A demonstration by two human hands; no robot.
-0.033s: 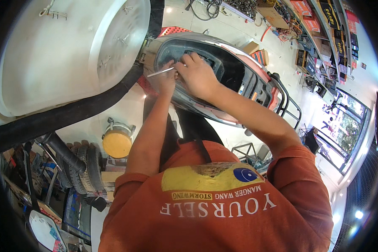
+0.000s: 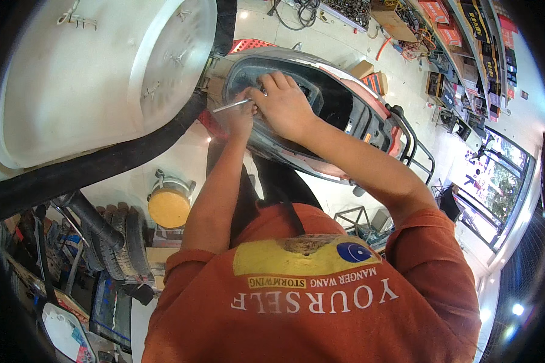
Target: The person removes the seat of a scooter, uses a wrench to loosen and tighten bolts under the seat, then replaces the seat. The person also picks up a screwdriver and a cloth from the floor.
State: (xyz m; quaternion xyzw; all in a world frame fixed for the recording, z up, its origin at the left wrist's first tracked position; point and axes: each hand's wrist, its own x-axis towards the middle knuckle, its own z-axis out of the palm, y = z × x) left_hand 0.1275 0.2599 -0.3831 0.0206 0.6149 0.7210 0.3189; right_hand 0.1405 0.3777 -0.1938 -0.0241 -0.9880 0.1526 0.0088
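Observation:
Both my hands are together over the open storage bin [image 2: 238,76] of a scooter. My right hand [image 2: 284,107] is closed, its thumb and fingers pinching the end of a thin silver rod [image 2: 231,106]. The rod slants down to the left and passes across my left hand [image 2: 240,118]. My left hand is closed too, its fingertips against those of my right. What lies between the fingertips is too small and covered to make out. The scooter's seat [image 2: 85,78] stands raised on the left, its pale underside facing me, joined at a hinge [image 2: 209,69].
A round yellow-topped stool [image 2: 168,206] on casters stands left of my legs. Tyres [image 2: 120,242] and a mirror [image 2: 65,333] are at lower left. The scooter's black rear rack [image 2: 415,145] is on the right. Shelves with boxes [image 2: 478,30] line the far right.
The fingers of my right hand have shifted slightly to the left and curl differently over the bin. The silver rod stays almost in the same place.

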